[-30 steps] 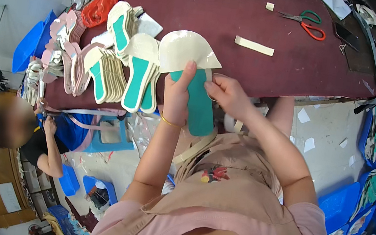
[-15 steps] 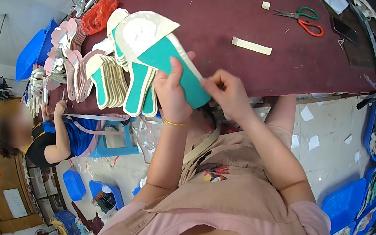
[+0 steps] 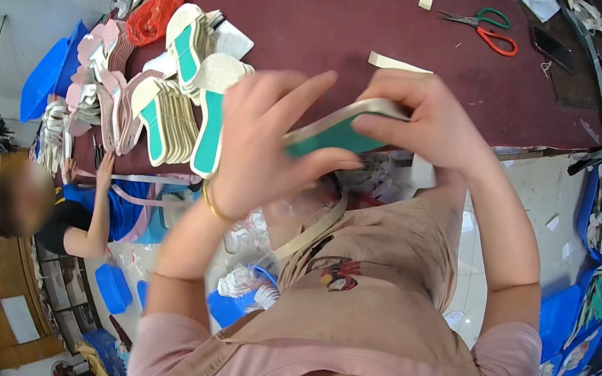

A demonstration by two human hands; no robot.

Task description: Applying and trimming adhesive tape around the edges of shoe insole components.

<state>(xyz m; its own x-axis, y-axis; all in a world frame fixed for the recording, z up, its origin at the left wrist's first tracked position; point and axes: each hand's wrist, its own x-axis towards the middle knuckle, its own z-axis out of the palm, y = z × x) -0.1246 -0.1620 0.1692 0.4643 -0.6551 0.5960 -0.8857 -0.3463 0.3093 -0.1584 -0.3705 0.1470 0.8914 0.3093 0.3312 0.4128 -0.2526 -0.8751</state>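
Note:
A green insole with a cream border [image 3: 338, 140] is held up over the table's near edge, tilted. My right hand [image 3: 429, 122] pinches its right end, thumb on the green face and fingers behind. My left hand [image 3: 257, 142] is at its other end, slightly blurred, with fingers and thumb spread apart. It hides that end of the insole, and whether it touches it is hard to see. Left of my left hand, a stack of similar insoles [image 3: 169, 124] lies on the table, with another green-and-cream stack [image 3: 186, 48] behind it.
On the maroon table [image 3: 328, 19] lie scissors [image 3: 491, 31], a phone [image 3: 552, 47], a cream strip [image 3: 398, 64] and a red plastic bag [image 3: 155, 17]. Pink insole stacks [image 3: 118, 108] stand at the left, near another person [image 3: 79, 220]. Blue bins [image 3: 560, 319] line the right side.
The insole has turned to lie more edge-on, its cream upper part no longer showing. My right hand moved up onto its end. My left hand's fingers spread apart.

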